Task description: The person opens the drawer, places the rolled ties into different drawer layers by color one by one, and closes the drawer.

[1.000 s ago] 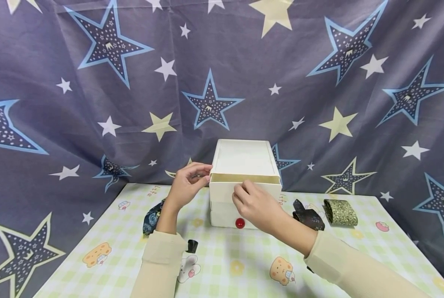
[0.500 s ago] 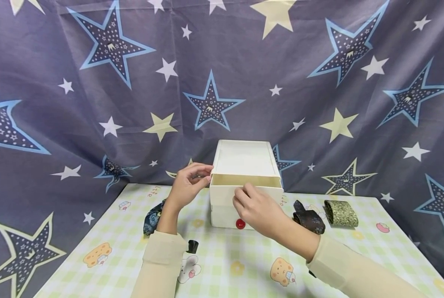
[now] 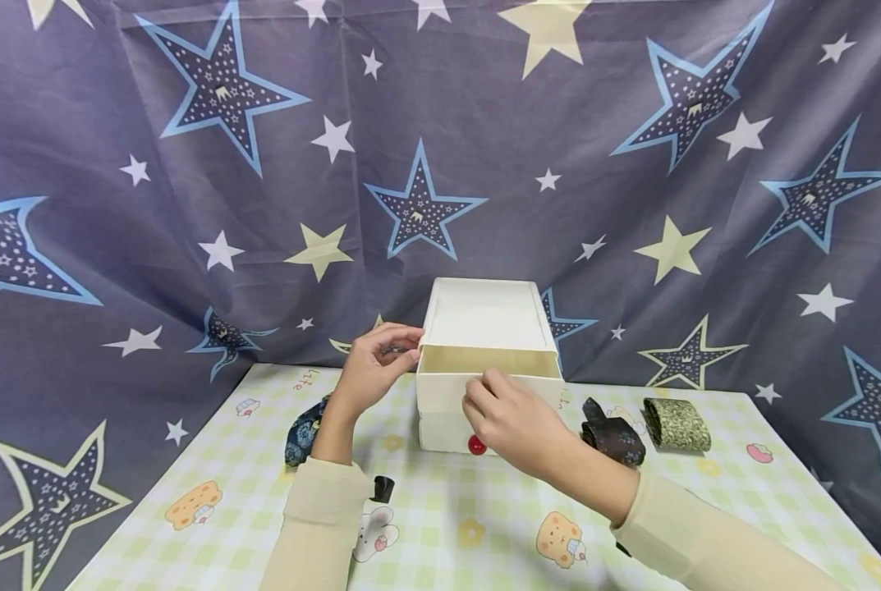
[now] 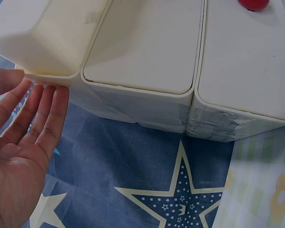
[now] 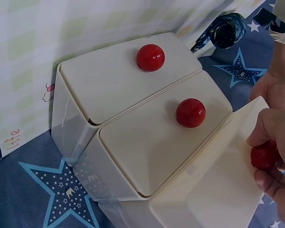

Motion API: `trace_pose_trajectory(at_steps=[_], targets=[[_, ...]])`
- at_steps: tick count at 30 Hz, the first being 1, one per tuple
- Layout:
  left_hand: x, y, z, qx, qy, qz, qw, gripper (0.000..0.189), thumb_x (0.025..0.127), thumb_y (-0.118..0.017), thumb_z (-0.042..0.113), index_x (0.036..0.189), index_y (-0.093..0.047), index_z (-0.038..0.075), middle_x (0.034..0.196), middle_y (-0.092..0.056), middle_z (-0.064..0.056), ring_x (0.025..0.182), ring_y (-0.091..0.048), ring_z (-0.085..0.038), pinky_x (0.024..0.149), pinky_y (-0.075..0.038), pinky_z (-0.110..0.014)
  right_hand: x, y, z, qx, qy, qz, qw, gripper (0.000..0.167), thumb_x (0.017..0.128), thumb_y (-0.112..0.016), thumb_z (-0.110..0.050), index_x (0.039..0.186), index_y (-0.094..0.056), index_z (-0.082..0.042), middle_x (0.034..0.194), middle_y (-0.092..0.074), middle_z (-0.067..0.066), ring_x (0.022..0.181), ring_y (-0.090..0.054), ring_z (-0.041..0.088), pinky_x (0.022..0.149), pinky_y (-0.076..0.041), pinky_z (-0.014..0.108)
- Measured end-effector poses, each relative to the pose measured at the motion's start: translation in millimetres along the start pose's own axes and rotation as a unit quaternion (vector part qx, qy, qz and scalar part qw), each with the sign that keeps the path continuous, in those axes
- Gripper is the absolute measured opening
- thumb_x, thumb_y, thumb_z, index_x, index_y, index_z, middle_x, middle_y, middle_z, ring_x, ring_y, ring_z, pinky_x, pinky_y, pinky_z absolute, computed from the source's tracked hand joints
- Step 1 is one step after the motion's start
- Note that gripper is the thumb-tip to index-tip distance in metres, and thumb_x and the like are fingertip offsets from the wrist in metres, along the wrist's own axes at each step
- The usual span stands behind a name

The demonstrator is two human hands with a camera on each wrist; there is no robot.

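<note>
White box (image 3: 488, 313) near worktop's (image 3: 226, 558) back edge | top drawer (image 3: 440, 392) partly out, lower two drawers (image 5: 166, 135) closed | right hand (image 3: 514, 420) pinches top red knob (image 5: 263, 156) | left hand (image 3: 372, 368), fingers nearly straight, touches box's side | cloth rolls (image 3: 680, 424) lie outside

The drawer unit (image 3: 486, 318) stood on the table (image 3: 248, 468) before the curtain (image 3: 499, 107), one cloth roll (image 3: 305, 431) to its left, a second roll (image 3: 614, 440) to its right and a third roll (image 3: 676, 423) farther right, with the left hand (image 3: 375, 365) at its left edge and the right hand (image 3: 512, 420) on the top drawer (image 3: 446, 392)'s knob (image 5: 263, 155).
</note>
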State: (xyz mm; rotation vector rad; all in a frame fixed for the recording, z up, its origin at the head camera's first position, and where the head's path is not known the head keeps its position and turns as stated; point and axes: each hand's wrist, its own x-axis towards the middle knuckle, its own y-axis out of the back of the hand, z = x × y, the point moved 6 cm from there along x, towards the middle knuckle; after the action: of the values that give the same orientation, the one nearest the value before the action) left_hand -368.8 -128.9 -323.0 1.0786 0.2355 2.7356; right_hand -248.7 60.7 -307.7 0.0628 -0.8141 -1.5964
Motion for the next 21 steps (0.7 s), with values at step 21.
trace_pose_trajectory(at_steps=[21], targets=[[0.1, -0.3, 0.0, -0.01, -0.001, -0.001, 1.0, 0.028, 0.094, -0.072, 0.0, 0.121, -0.072, -0.004, 0.117, -0.065, -0.02, 0.099, -0.068, -0.021, 0.082, -0.06, -0.028, -4.7, 12.9, -8.0, 0.026, -0.001, 0.033, 0.9991, 0.015, 0.097, -0.058, 0.005, 0.096, -0.072, 0.0, 0.096, -0.06, 0.011, 0.079, -0.047, 0.025, 0.069, -0.046, 0.029]])
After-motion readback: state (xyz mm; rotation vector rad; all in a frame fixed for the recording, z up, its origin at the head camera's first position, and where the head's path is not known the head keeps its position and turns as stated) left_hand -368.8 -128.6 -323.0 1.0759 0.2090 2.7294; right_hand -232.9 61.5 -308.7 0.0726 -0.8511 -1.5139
